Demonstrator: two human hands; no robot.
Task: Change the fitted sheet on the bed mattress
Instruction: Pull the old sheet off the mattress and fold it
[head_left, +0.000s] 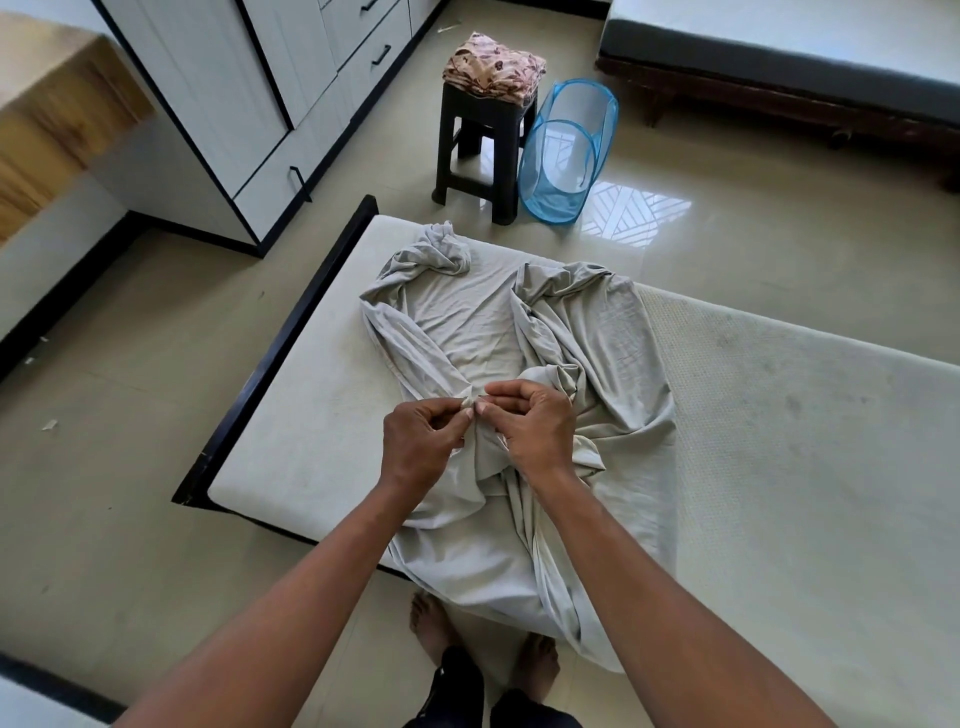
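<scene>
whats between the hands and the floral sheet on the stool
Head view: the crumpled grey sheet pinched by the left hand and right hand, then bare mattress, then a strip of floor before the stool.

Bare mattress under a crumpled grey sheet, dark stool bearing folded floral cloth

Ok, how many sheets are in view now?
2. A crumpled grey sheet lies on the bare white mattress, pinched by left hand and right hand; a folded floral sheet sits on the dark plastic stool. More may be hidden.
</scene>
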